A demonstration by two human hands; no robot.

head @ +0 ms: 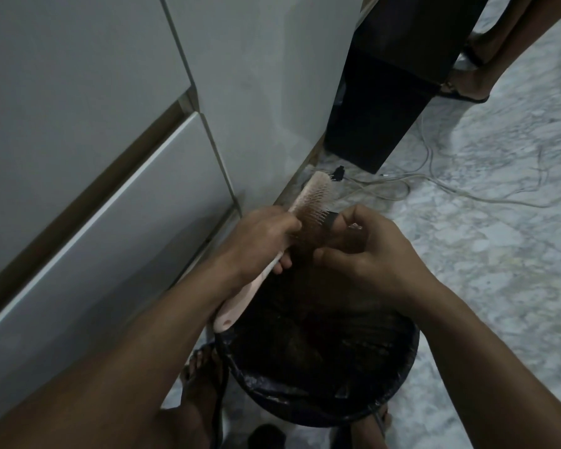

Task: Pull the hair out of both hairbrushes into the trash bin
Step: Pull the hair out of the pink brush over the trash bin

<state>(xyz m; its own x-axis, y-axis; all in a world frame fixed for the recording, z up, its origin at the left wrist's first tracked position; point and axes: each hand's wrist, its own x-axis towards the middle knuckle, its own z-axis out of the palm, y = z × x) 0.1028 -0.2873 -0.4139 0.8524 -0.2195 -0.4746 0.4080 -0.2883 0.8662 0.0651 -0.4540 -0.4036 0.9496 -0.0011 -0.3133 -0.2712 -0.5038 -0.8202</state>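
My left hand [266, 236] grips a pale pink hairbrush [311, 197] around its neck, bristles facing right, handle end [230, 314] pointing down toward me. My right hand [366, 251] is closed at the lower bristles, its fingers pinching a dark clump of hair [311, 243] that hangs from the brush. A small black object sits at my right fingertip [332, 219]. Both hands hover above a round trash bin [402, 377] lined with a black bag; dark contents lie inside. Only one hairbrush is in view.
White cabinet drawers [94, 157] rise on the left. A black box-like unit [382, 102] stands behind, with white cables [467, 192] trailing over the marble floor. Another person's sandalled feet [463, 82] are at the top right. My own feet flank the bin.
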